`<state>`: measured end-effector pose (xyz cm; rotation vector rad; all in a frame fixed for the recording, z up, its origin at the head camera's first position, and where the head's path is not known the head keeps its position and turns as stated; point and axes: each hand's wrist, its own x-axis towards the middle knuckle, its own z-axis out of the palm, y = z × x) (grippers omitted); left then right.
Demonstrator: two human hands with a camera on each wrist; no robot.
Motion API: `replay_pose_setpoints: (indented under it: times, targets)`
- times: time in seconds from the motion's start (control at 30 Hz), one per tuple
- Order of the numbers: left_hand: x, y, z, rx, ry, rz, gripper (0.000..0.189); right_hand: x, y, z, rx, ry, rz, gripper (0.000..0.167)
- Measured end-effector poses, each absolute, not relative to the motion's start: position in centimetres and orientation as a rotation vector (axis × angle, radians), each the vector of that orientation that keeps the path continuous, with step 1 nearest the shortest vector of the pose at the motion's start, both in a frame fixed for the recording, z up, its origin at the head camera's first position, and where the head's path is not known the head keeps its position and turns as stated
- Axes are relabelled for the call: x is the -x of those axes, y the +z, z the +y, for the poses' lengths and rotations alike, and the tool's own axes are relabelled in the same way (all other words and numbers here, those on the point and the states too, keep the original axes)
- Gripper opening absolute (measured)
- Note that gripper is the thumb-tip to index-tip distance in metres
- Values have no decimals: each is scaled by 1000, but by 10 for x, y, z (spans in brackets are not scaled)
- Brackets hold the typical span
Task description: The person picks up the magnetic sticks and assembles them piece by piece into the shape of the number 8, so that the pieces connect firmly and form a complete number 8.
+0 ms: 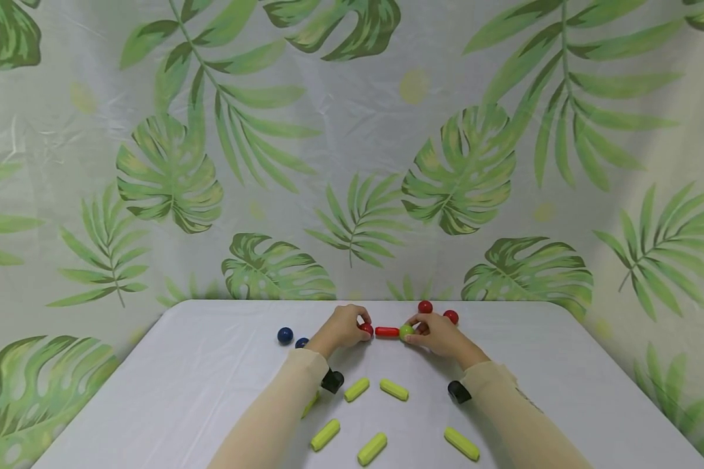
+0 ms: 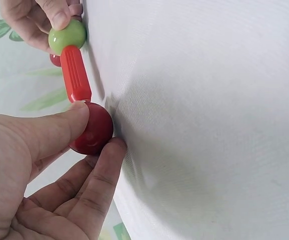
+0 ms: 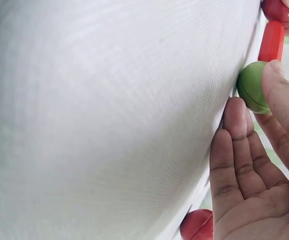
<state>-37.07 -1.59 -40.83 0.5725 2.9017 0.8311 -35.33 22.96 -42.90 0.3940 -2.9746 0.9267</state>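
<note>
One red stick (image 1: 387,332) lies in my camera view, my left hand (image 1: 345,325) pinching the red ball (image 2: 95,132) at its left end, my right hand (image 1: 438,331) pinching the green ball (image 3: 251,86) at its right.

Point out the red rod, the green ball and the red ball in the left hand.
Red rod (image 1: 387,332): head view, midway along its length.
Green ball (image 3: 251,87): right wrist view, middle of its uncovered surface.
Held red ball (image 2: 98,131): left wrist view, its exposed side.
</note>
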Motion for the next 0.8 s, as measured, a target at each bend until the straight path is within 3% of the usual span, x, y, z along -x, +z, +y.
replay_pose_setpoints:
  times: [0.8]
  targets:
    - [370,-409,-13,-519,914,2897,19,357,-432,230,-347,930,-2988,32]
